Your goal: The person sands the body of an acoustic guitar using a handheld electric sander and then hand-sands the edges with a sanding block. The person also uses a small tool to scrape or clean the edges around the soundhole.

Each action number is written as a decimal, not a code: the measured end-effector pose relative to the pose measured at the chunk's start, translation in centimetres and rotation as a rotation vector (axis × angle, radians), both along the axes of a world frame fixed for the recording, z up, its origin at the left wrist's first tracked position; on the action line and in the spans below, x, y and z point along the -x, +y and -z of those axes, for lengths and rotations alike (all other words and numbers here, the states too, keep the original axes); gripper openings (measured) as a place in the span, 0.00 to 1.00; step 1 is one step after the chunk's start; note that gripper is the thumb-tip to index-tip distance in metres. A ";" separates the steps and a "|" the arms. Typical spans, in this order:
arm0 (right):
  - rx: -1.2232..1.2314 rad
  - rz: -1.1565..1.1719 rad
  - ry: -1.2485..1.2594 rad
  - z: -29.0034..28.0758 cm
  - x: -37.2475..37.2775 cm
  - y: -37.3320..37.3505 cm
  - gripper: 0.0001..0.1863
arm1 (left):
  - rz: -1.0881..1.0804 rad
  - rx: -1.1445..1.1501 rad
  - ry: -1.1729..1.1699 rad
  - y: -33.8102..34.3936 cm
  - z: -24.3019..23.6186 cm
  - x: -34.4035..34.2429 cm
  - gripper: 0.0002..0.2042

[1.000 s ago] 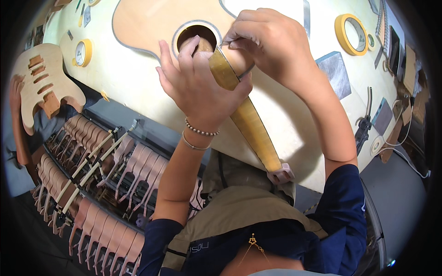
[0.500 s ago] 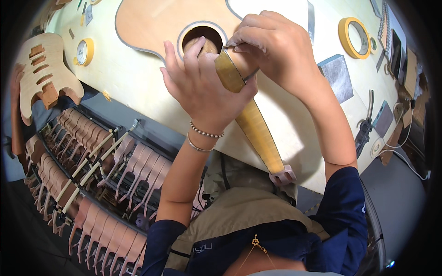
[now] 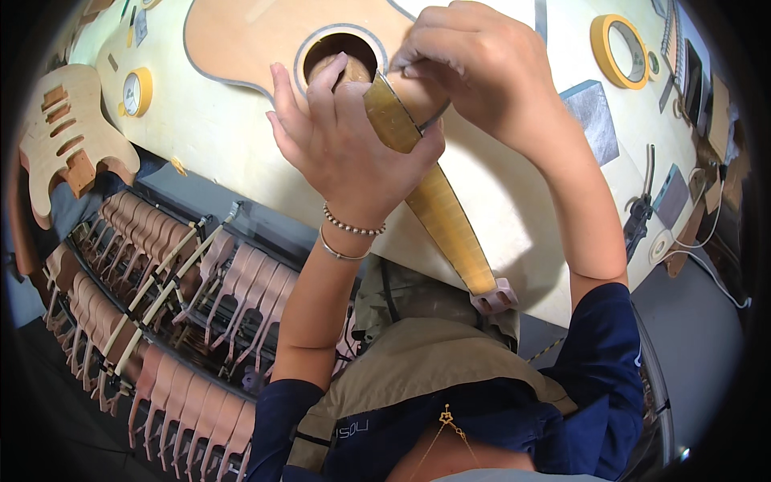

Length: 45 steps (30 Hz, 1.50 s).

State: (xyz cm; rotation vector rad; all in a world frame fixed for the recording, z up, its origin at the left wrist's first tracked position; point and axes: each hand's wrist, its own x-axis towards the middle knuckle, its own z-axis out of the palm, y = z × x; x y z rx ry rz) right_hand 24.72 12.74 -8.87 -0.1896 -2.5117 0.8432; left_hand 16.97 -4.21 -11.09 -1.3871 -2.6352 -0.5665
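An acoustic guitar with a pale top point(image 3: 241, 44) lies on the bench, its neck toward me. Yellow tape covers the fingerboard point(image 3: 454, 229) from near the sound hole point(image 3: 359, 46) down to the pinkish headstock point(image 3: 495, 296). My left hand point(image 3: 357, 145) straddles the upper neck, thumb at the right edge, other fingers fanned over the guitar top by the hole. At the fingerboard's end, my right hand point(image 3: 474, 68) is closed, fingertips pinched together. Whatever they hold is too small to make out.
Right on the bench are a yellow tape roll point(image 3: 620, 52), a grey block point(image 3: 593, 120) and a black clamp-like tool point(image 3: 640, 213). At left lie another tape roll point(image 3: 136, 92) and an electric guitar body point(image 3: 76, 136). Racks of guitar necks point(image 3: 193, 394) stand lower left.
The guitar and my left hand appear slightly farther left. My right fingertips have come up a little from the fingerboard's end. At the far left, the electric guitar body has shifted slightly.
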 end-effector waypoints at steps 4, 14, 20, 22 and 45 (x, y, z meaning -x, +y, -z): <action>-0.036 0.037 0.015 0.2 0.0 -0.5 0.05 | 0.010 -0.009 -0.008 -0.1 0.0 0.0 0.32; -0.051 -0.022 -0.010 0.1 -0.2 -0.2 0.05 | 0.020 -0.019 -0.010 -0.2 0.0 0.2 0.32; -0.072 0.092 -0.010 0.2 0.4 -0.9 0.05 | 0.036 -0.035 -0.010 0.1 0.1 0.2 0.32; -0.089 -0.015 -0.026 0.1 -0.3 -0.3 0.04 | 0.034 -0.040 -0.007 -0.1 0.1 0.2 0.32; -0.078 0.087 -0.035 0.4 -1.1 -1.7 0.04 | 0.055 -0.036 -0.018 0.0 0.3 0.6 0.31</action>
